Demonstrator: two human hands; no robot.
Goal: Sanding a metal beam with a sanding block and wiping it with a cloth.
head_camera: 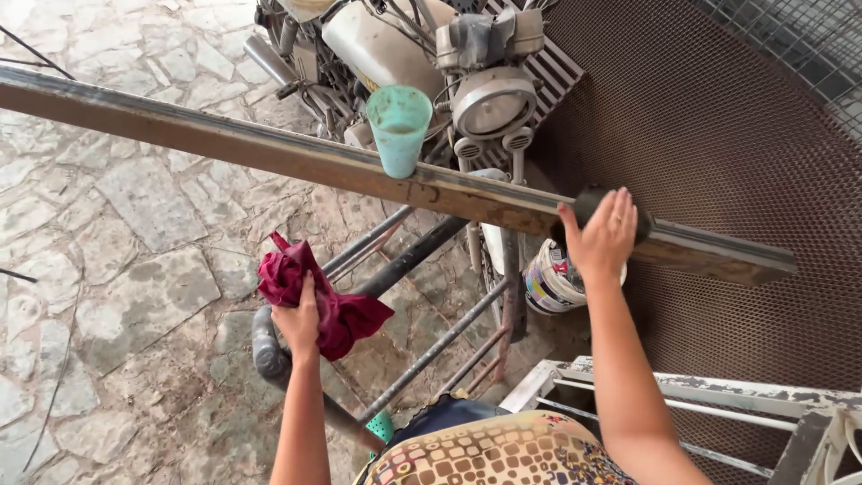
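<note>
1. Nearest us we see a patterned garment (503, 454) at the bottom edge and, to the right, a white-painted metal frame (718, 395) with flaking paint.
2. Our left hand (298, 319) has its fingers closed around a dark red rag (319, 296), held low above the stone-paved floor (117, 269), just beside a slanting grey pipe (269, 346).
3. Our right hand (603, 238) lies higher, fingers spread and curled over a dark round object (588, 205) pressed against a long rusty steel bar (269, 153); what the object is we cannot tell.
4. The bar runs from the left edge across to the right, well above the floor.
5. A green plastic cup (399, 128) stands on the bar, left of the right hand.
6. Below the bar hangs a paint-stained bucket (549, 280).
7. Farthest off stands a motorcycle (422, 54), with brown perforated metal mesh (718, 135) to the right.
</note>
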